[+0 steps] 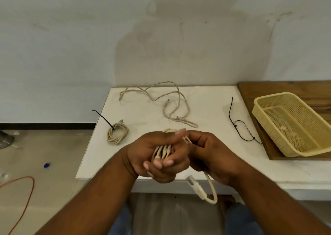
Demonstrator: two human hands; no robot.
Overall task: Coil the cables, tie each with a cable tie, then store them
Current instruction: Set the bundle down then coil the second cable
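The left hand [154, 156] curls its fingers round a coiled beige cable [163, 152], gripping the loops over the near edge of the white table [206, 105]. The right hand [211, 156] closes on the same cable's free tail (its plug [192, 181] dangles at six o'clock). From the hands, a tied coil [117, 132] lies at ten o'clock, a loose cable [172, 100] at twelve, black cable ties [240, 125] at two, and the yellow basket [268, 98] at three.

Single head view, forward and down, near the table [206, 109]

Matt white tabletop [206, 105], rough-grained wooden board [286, 87], perforated glossy plastic basket [293, 109], smooth cream cable [179, 98]
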